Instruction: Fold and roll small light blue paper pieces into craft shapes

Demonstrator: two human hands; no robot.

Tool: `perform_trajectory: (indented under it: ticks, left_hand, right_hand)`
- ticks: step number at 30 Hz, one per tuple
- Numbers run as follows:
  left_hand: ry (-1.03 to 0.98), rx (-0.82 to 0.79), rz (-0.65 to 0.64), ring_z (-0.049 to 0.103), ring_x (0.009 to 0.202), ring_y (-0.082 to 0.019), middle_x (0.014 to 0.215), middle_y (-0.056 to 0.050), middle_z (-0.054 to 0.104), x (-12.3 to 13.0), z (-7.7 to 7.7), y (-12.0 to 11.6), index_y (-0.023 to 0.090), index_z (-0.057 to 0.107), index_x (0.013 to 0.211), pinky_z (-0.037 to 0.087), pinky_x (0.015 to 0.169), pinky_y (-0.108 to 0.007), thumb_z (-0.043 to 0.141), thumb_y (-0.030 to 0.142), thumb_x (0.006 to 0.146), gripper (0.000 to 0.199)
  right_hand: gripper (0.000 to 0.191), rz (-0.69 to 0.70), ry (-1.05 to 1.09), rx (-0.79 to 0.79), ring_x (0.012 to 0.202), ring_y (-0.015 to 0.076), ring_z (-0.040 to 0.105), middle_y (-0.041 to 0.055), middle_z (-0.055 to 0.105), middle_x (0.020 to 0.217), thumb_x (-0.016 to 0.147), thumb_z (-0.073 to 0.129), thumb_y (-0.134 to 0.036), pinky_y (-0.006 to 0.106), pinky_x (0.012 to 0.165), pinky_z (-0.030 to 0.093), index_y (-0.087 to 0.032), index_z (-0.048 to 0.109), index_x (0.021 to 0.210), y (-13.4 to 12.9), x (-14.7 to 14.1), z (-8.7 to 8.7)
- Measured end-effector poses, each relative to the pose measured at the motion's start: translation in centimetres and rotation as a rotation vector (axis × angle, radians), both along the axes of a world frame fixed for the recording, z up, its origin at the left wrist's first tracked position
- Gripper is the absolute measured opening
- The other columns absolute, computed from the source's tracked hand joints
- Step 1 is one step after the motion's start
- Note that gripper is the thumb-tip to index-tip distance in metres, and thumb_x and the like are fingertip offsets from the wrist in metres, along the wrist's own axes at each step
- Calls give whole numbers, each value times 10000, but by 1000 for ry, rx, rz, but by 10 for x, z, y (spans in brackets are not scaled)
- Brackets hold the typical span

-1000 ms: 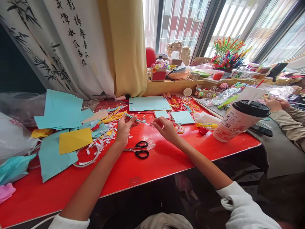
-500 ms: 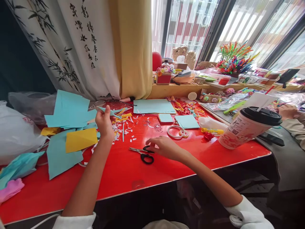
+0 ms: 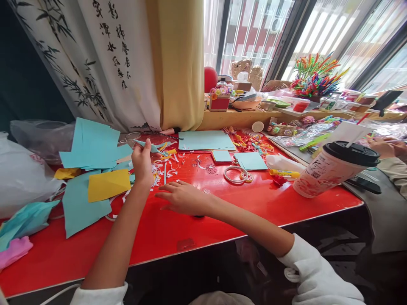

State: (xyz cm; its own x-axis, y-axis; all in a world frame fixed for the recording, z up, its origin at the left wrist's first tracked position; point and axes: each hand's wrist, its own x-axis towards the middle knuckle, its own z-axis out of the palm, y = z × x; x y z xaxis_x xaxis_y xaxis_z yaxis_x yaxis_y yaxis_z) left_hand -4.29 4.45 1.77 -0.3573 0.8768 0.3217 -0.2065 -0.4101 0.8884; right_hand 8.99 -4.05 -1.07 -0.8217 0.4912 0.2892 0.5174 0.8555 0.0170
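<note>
My left hand (image 3: pixel 143 163) is closed on a small folded light-blue paper (image 3: pixel 149 147), raised over the paper scraps at the middle left. Lower and to the right, my right hand (image 3: pixel 182 198) reaches leftward over the red table (image 3: pixel 222 216), fingers apart and holding nothing. Beneath it lie the scissors (image 3: pixel 199 216), almost wholly hidden apart from a bit of black handle. White and yellow paper scraps (image 3: pixel 171 163) are strewn just beyond both hands. A yellow sheet (image 3: pixel 109 186) rests on large light-blue sheets (image 3: pixel 84 207) left of my left forearm.
A paper cup (image 3: pixel 330 171) with a black lid stands at the right, near a yellow glue stick (image 3: pixel 284 173) and bangles (image 3: pixel 234 175). Blue paper stacks (image 3: pixel 206 140) lie at the back. Plastic bags (image 3: pixel 22 178) fill the left. Another person's hand (image 3: pixel 383 147) shows far right.
My right hand has moved left, off the scissors' handle and across them, now covering most of them. My left hand still holds the blue paper, which has turned slightly.
</note>
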Motion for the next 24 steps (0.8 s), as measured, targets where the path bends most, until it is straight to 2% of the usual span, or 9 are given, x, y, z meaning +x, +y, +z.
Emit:
perform_trajectory:
  ticks: [2, 4, 8, 10, 13, 16, 19, 22, 24]
  left_hand:
    - [3, -55, -66, 547, 480, -80, 593, 39, 523, 6, -2, -2, 165, 471, 685, 455, 476, -206, 628, 388, 687, 273]
    - [-10, -99, -146, 559, 500, -84, 599, 35, 532, 12, -2, -5, 155, 487, 686, 470, 503, -207, 624, 350, 687, 238]
    - [67, -109, -397, 567, 533, -88, 631, 22, 560, 25, 2, -19, 138, 528, 718, 482, 541, -213, 617, 313, 702, 197]
    - [166, -106, -547, 568, 549, -93, 647, 16, 575, 33, 4, -28, 139, 546, 759, 484, 557, -221, 615, 308, 716, 187]
    - [272, -86, -714, 586, 635, -115, 715, -5, 601, 45, 5, -39, 149, 564, 851, 493, 611, -246, 595, 328, 751, 208]
    - [378, -42, -748, 584, 772, -141, 857, -43, 607, 51, 4, -45, 157, 577, 941, 492, 660, -253, 561, 386, 781, 280]
    - [456, -18, -775, 562, 842, -149, 1057, -79, 558, 52, 3, -45, 165, 569, 1014, 484, 672, -258, 490, 468, 806, 376]
    - [462, -48, -752, 562, 778, -134, 1106, -95, 534, 52, 0, -42, 154, 565, 1018, 474, 650, -265, 406, 527, 825, 448]
    - [461, -88, -716, 564, 741, -128, 1069, -97, 551, 52, -4, -39, 146, 568, 1003, 465, 636, -263, 372, 549, 828, 481]
  right_hand:
    - [357, -7, 42, 0, 961, 214, 546, 107, 568, 1093, 894, 391, -374, 362, 823, 434, -160, 498, 1159, -10, 4, 4]
    - [337, -82, 131, -8, 928, 210, 556, 108, 577, 1052, 896, 387, -354, 349, 780, 456, -142, 503, 1131, -18, 10, 10]
    - [469, -476, 457, 17, 1025, 245, 524, 173, 460, 1233, 865, 445, -348, 319, 652, 488, -116, 358, 1264, -17, 27, 18]
    - [530, -603, 514, -15, 968, 246, 561, 170, 476, 1230, 856, 466, -363, 311, 611, 482, -128, 309, 1304, -10, 38, 18]
    - [353, -600, 515, -78, 818, 202, 611, 102, 619, 1023, 888, 428, -286, 285, 620, 458, -141, 436, 1209, -5, 55, 14]
    - [223, -537, 573, -22, 762, 163, 609, 58, 649, 896, 888, 435, -239, 244, 628, 436, -166, 559, 1058, -8, 78, 13]
    - [212, -585, 678, 152, 703, 142, 584, 49, 626, 815, 882, 440, -236, 237, 648, 434, -165, 615, 977, 1, 118, 26]
    - [252, -832, 721, 389, 800, 180, 571, 90, 590, 887, 860, 464, -208, 296, 760, 437, -135, 620, 1043, 40, 180, 45]
    - [374, -986, 634, 347, 898, 213, 559, 147, 548, 1036, 789, 548, -158, 332, 837, 420, -93, 559, 1158, 76, 223, 51]
